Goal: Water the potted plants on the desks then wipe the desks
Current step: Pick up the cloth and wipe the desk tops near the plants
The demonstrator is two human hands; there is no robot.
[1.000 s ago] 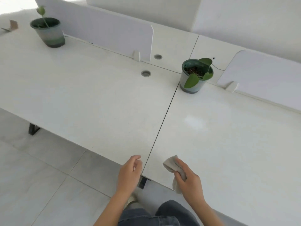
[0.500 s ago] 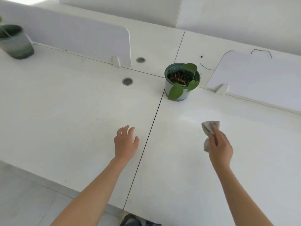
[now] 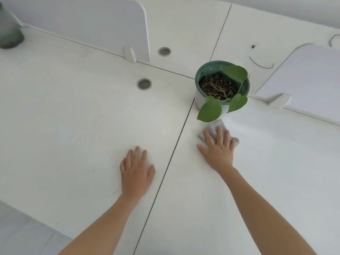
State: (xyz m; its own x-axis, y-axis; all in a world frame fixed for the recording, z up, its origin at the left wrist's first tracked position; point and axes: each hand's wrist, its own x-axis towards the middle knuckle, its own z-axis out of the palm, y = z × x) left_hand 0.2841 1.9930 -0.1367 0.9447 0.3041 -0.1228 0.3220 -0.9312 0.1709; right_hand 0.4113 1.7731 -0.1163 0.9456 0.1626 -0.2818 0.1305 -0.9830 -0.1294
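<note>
**Hands.** The left hand (image 3: pixel 136 172) lies flat, palm down, with fingers straight and slightly spread. It rests on the left surface (image 3: pixel 73 126) just beside the seam (image 3: pixel 176 144) and holds nothing. The right hand (image 3: pixel 219 150) is also flat, with fingers extended and spread. It presses a crumpled grey cloth (image 3: pixel 215 127) against the right surface (image 3: pixel 276 162). The fingers are not curled round the cloth, which shows beyond the fingertips and at the little-finger side.

**Surface and room.** Two white desktops meet along the dark seam. Pale partition panels (image 3: pixel 92 21) stand in clips along their far edges, with further white desktops behind. Two round grey cable grommets (image 3: pixel 144 84) are set into the left side. A thin dark wire (image 3: pixel 261 64) lies on the far right desktop. Grey floor (image 3: pixel 22 236) shows at the lower left.

**Containers.** A plant pot (image 3: pixel 204 69) with a green rim and a pale wall stands at the far end of the seam. It holds dark soil (image 3: pixel 217 85) with dry stems and three heart-shaped green leaves (image 3: pixel 209 110). The lowest leaf overhangs the rim, near the cloth. A second pot (image 3: pixel 9 34), blurred, stands at the left edge; its contents cannot be made out.
</note>
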